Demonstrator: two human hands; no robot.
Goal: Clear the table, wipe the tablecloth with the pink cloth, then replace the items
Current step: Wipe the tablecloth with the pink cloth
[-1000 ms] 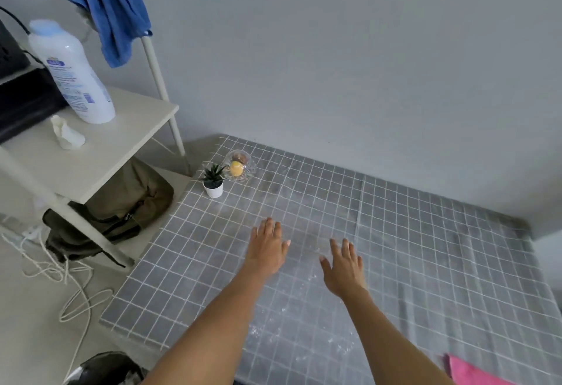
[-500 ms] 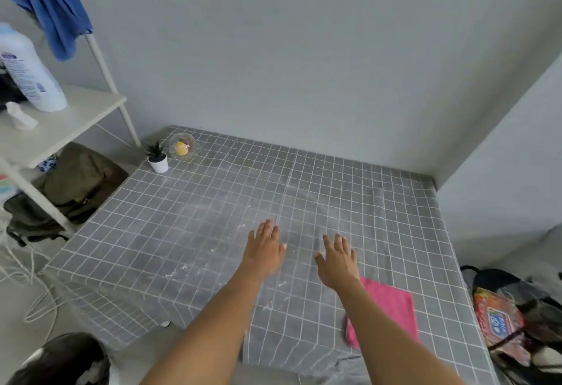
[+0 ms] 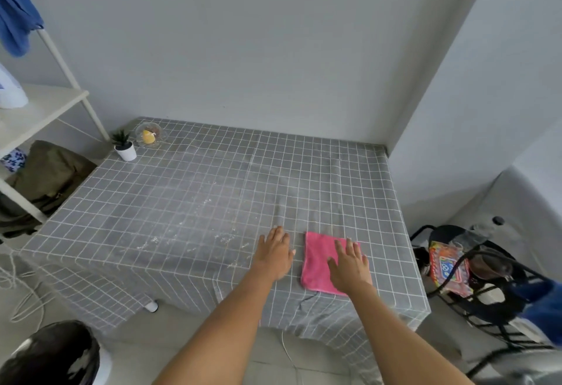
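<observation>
Your right hand [image 3: 349, 266] lay flat, fingers apart, on the folded pink cloth [image 3: 319, 263]; left hand [image 3: 275, 252] spread empty over the grey white-gridded tabletop [image 3: 197, 196], white crumbs [image 3: 194, 232] scattered.

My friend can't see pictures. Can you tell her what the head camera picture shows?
A person's right hand is flat over a pink cloth on a grey checked tablecloth, with the left hand open beside it. A small potted plant and a glass dish stand at the far left corner.
</observation>
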